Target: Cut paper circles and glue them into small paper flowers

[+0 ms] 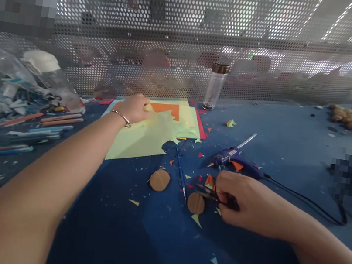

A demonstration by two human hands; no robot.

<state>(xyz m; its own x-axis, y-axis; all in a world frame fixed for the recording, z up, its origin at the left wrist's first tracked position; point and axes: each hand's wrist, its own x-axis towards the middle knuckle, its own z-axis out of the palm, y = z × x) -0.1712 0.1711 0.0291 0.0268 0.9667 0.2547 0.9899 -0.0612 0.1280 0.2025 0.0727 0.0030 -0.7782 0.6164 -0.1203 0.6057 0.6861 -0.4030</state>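
My left hand point(135, 108), with a bracelet at the wrist, reaches to the back of the table. Its fingers are closed at the upper edge of a pale yellow-green paper sheet point(138, 139) with a jagged, cut side. Other coloured sheets lie under it, among them an orange sheet point(174, 110). Dark scissors point(208, 193) are gripped in my right hand point(242, 199), blades pointing left, just above a round cardboard disc point(196, 204). A second cardboard disc point(159, 180) lies to the left. Between the discs and the sheets rests a thin blue stick with a pointed tip point(180, 170).
A blue glue gun point(223, 157) with a cord lies behind my right hand. A lidded glass bottle point(215, 87) stands by the perforated metal screen point(178, 26). Markers point(62, 119) and a white-capped bottle point(53, 76) are at left. Paper scraps dot the blue tabletop point(108, 228).
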